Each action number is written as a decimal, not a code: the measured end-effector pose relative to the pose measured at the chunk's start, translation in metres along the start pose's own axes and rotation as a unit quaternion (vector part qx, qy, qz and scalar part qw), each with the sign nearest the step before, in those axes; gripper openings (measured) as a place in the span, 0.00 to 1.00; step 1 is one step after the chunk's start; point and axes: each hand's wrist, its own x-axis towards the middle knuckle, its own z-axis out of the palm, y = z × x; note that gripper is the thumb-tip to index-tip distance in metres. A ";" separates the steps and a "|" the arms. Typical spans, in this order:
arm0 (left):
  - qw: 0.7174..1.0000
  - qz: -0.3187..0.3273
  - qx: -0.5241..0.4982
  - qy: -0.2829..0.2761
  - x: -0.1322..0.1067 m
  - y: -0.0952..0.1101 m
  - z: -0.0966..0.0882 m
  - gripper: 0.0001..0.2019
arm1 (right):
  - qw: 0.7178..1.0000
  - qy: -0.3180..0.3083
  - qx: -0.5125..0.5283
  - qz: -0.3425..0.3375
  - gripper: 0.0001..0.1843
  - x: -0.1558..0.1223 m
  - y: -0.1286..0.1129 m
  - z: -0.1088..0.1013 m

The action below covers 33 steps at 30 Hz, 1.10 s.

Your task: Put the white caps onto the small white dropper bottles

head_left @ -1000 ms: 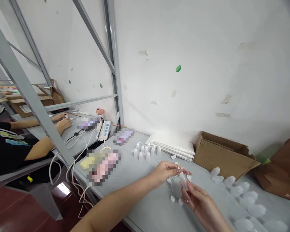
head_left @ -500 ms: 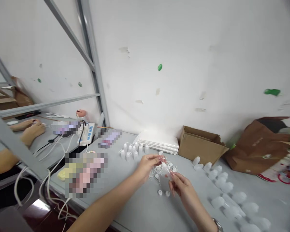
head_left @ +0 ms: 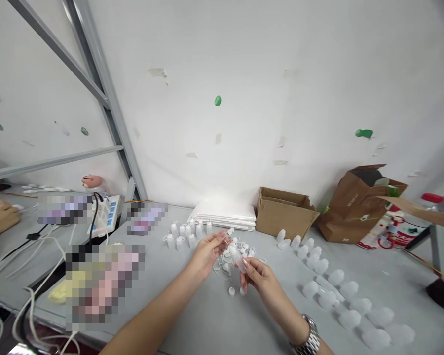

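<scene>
My right hand (head_left: 261, 276) grips a small translucent plastic bottle (head_left: 237, 258), tilted with its mouth up and to the left. Close to that mouth, my left hand (head_left: 208, 252) has thumb and fingers pinched together; whatever is between them is too small to make out. Behind and below both hands lies a loose pile of white caps with thin straps (head_left: 227, 266). Two small white caps stand on the grey table just in front, one of them (head_left: 231, 291) fully visible and the other partly behind my right fingers.
Several capped bottles (head_left: 180, 241) stand at left; several uncapped translucent bottles (head_left: 350, 319) lie at right. Behind are white boards (head_left: 225, 217), a cardboard box (head_left: 284, 214) and a brown paper bag (head_left: 350, 207). Cables, a power strip (head_left: 109, 214) and another person's hand (head_left: 2, 219) are further left.
The view has swung right, so everything sits further left. My left fingers have drawn slightly back from the bottle's mouth; my right hand still holds the bottle.
</scene>
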 end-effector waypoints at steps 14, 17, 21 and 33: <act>0.996 0.010 0.046 -0.074 -0.007 0.004 0.007 0.11 | 0.993 0.086 -0.061 -0.050 0.22 0.002 0.002 -0.001; 0.994 0.021 0.064 -0.083 -0.007 0.004 0.007 0.12 | 0.992 0.087 -0.069 -0.054 0.21 0.001 0.004 -0.002; 0.992 0.029 0.077 -0.091 -0.007 0.004 0.007 0.12 | 0.993 0.086 -0.066 -0.052 0.21 0.001 0.003 -0.001; 0.995 0.013 0.039 -0.094 -0.006 0.002 0.004 0.10 | 0.993 0.080 -0.065 -0.054 0.20 0.000 0.003 -0.001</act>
